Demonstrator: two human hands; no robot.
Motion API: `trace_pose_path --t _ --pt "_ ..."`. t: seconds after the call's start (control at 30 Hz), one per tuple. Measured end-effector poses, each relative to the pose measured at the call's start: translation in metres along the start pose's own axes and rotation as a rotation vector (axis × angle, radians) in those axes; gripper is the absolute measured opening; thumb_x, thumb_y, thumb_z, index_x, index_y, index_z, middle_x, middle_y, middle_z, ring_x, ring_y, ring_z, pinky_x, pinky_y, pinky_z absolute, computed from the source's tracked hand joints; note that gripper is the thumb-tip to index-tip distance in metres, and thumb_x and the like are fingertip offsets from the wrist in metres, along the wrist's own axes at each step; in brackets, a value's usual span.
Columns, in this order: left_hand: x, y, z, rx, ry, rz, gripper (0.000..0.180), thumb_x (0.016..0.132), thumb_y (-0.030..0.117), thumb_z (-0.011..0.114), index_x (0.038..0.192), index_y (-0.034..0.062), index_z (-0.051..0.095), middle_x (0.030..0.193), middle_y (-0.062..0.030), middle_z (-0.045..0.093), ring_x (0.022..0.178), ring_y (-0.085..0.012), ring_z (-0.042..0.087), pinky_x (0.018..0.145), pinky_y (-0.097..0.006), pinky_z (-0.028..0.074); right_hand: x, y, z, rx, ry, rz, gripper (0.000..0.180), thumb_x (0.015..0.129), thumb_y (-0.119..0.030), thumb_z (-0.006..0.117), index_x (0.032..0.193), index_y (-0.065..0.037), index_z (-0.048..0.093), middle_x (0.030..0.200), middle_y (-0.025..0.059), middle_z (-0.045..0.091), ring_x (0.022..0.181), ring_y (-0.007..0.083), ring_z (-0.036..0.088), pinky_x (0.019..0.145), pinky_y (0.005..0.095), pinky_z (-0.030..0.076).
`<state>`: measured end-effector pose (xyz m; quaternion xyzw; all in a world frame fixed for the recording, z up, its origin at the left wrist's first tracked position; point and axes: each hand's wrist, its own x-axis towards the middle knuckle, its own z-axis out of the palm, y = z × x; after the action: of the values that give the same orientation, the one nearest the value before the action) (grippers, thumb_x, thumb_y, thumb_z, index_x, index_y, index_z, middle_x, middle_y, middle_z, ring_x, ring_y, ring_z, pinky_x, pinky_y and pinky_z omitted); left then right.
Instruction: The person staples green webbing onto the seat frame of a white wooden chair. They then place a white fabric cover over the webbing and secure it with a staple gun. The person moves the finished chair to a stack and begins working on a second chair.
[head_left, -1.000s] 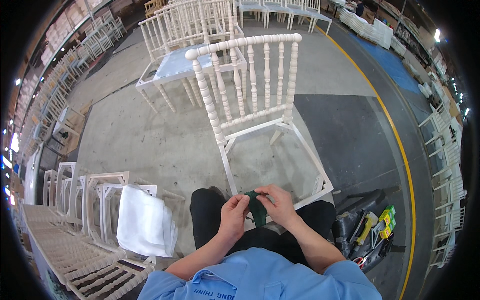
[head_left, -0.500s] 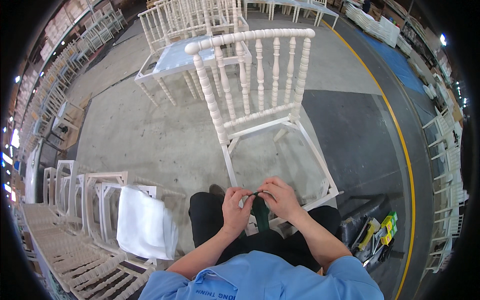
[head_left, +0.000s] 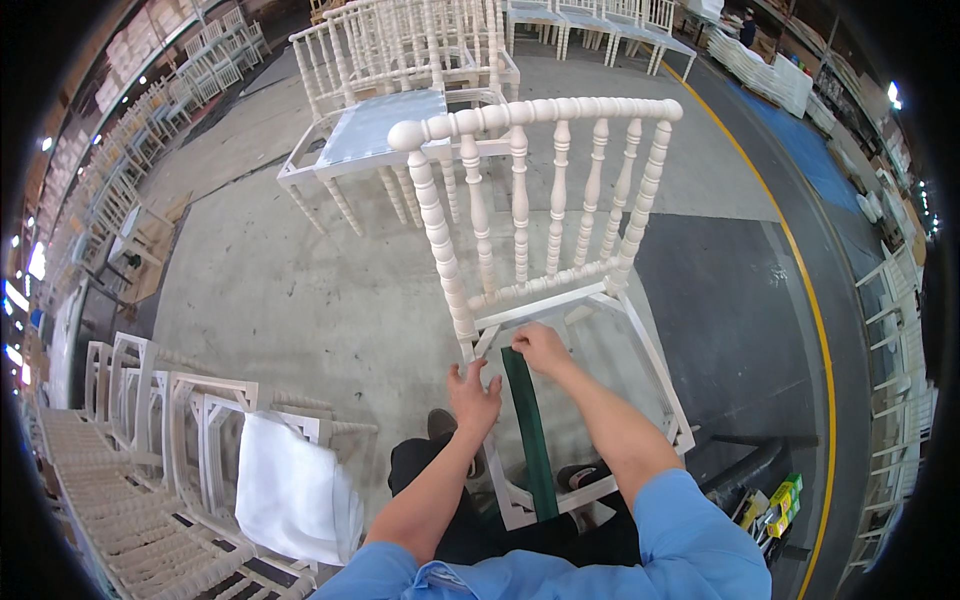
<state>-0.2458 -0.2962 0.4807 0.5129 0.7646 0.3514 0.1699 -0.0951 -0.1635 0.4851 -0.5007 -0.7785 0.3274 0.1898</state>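
Observation:
A white wooden chair [head_left: 548, 110] with a turned-spindle back stands before me, its seat frame open in the middle. A dark green webbing strap [head_left: 530, 430] runs from the frame's near rail across the opening towards the back. My right hand [head_left: 541, 347] pinches the far end of that strap between fingers and thumb. To its left, my left hand [head_left: 473, 400] is beside the frame's left rail, its fingers apart and holding nothing. Both my knees are below the near part of the frame.
Unfinished chairs [head_left: 150, 500] lie stacked at lower left, with white cloth [head_left: 295, 485] over one. More chairs [head_left: 380, 120] stand beyond, one with a pale seat panel. At right, tools and a green-yellow box [head_left: 785, 503] sit on a dark support beside a yellow floor line [head_left: 815, 320].
My right hand has carried the strap's end away from me, stretching it over the seat opening. The left hand has let go of the strap and opened. The chair appears lower in view.

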Motion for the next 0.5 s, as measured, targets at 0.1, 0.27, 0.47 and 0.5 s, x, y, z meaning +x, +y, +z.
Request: trace_pose_path --t 0.1,0.27,0.47,0.5 --pt "0.018 -0.009 0.012 -0.009 -0.02 0.012 0.052 0.096 0.03 0.079 0.144 0.0173 0.063 0.155 -0.0359 0.044 0.147 -0.0536 0.044 0.116 -0.056 0.045 0.044 0.003 0.021 0.002 0.018 -0.025 0.012 0.09 -0.018 0.074 0.094 -0.008 0.079 0.102 0.0203 0.074 0.099 0.04 0.072 0.088 0.0499 0.057" --pt "0.047 0.004 0.03 -0.043 -0.099 -0.012 0.058 0.101 0.037 0.072 0.157 0.0265 0.057 0.167 -0.0345 0.026 0.147 -0.0517 0.046 0.116 -0.053 0.047 0.082 0.023 0.029 -0.133 -0.051 -0.017 0.02 0.094 -0.028 0.072 0.095 -0.009 0.08 0.103 0.0191 0.077 0.097 0.0394 0.073 0.088 0.0492 0.057" --pt "0.052 -0.005 0.026 0.093 -0.144 -0.118 0.057 0.103 0.041 0.069 0.158 0.0335 0.056 0.167 -0.0308 0.024 0.142 -0.0505 0.051 0.113 -0.052 0.049 0.091 0.016 0.053 -0.273 0.01 -0.014 0.022 0.095 -0.034 0.069 0.099 -0.016 0.082 0.095 0.0118 0.08 0.101 0.0326 0.076 0.091 0.0472 0.059" --pt "0.052 -0.007 0.026 0.122 -0.13 -0.097 0.057 0.103 0.041 0.069 0.158 0.0354 0.056 0.167 -0.0311 0.024 0.141 -0.0512 0.051 0.112 -0.052 0.05 0.094 0.021 0.056 -0.327 -0.032 -0.09 0.025 0.095 -0.036 0.07 0.104 -0.015 0.081 0.099 0.0119 0.08 0.101 0.0328 0.076 0.091 0.0475 0.059"
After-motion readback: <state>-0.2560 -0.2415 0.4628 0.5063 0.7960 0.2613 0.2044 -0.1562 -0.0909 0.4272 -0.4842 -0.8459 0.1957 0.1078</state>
